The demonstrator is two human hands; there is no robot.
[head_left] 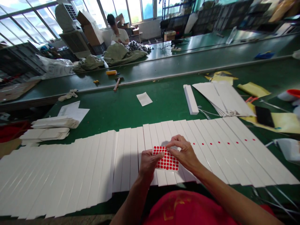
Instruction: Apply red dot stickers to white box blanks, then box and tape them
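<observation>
A small white sheet of red dot stickers [167, 162] is in my left hand [148, 162], whose thumb lies across its face. My right hand [184, 151] is closed in a pinch at the sheet's upper edge, its fingertips at a red dot there; whether the dot has lifted cannot be seen. Beneath both hands lies a long row of flat white cartons [93, 162], side by side and partly overlapping. Several cartons on the right [223, 156] each bear one red dot, roughly in a line. The dots end close to my right hand.
Stacked white cartons [47, 132] lie at the left. Beyond the row are a paper square [144, 98], a long white box [190, 99] and flat white sheets [225, 97]. A dark phone [264, 116] rests at the right. Another person [119, 34] sits across the benches.
</observation>
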